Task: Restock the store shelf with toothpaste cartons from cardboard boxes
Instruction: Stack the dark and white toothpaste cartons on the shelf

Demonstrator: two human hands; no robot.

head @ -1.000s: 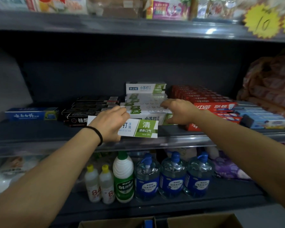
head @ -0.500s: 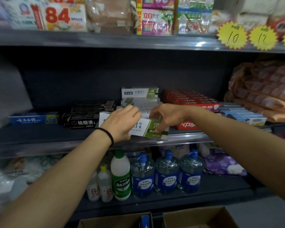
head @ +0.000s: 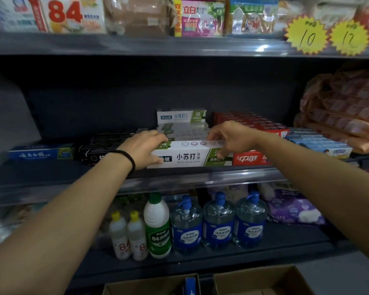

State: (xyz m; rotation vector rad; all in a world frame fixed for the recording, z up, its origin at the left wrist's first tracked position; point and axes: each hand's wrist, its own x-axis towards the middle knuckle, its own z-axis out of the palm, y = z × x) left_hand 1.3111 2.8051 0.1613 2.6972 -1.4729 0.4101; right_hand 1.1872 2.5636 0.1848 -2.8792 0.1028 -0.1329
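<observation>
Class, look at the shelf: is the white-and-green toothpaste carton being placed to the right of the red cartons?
No, the white-and-green toothpaste carton lies left of the red cartons.

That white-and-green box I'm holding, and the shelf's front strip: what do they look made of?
White-and-green toothpaste carton: printed paperboard by the look, with crisp folded edges and a slight sheen. Shelf front strip: probably clear glossy plastic, since it shows streaky highlights and looks see-through.

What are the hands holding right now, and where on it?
Both hold one white-and-green toothpaste carton at the shelf's front edge: the left hand grips its left end, the right hand pinches its right end.
</observation>
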